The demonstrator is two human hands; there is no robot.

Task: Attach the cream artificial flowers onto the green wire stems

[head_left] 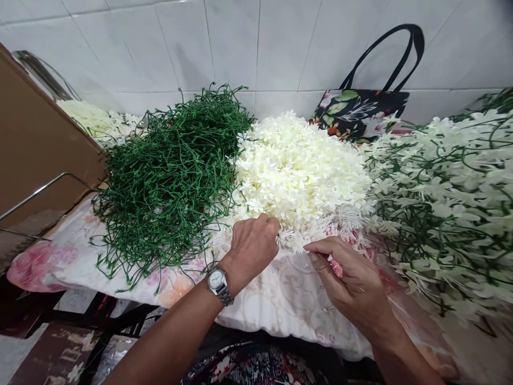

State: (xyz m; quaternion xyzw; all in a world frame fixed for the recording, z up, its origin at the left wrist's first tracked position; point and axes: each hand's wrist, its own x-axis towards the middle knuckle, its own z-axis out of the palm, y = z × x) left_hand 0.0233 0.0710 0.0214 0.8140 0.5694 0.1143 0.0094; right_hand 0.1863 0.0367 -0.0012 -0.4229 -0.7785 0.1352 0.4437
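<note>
A heap of small white artificial flowers lies in the middle of a table covered with a floral cloth. My left hand, with a wristwatch on the wrist, is closed at the heap's near edge, its fingertips buried among the flowers. My right hand is just to the right, its fingers pinched together on a small white piece that I cannot name. A tangled pile of green plastic stems lies to the left of the white heap. Stems fitted with white flowers are piled on the right.
A brown cardboard box and a metal wire frame stand at the left. A black floral tote bag leans against the white tiled wall behind. More white flowers lie at the back left.
</note>
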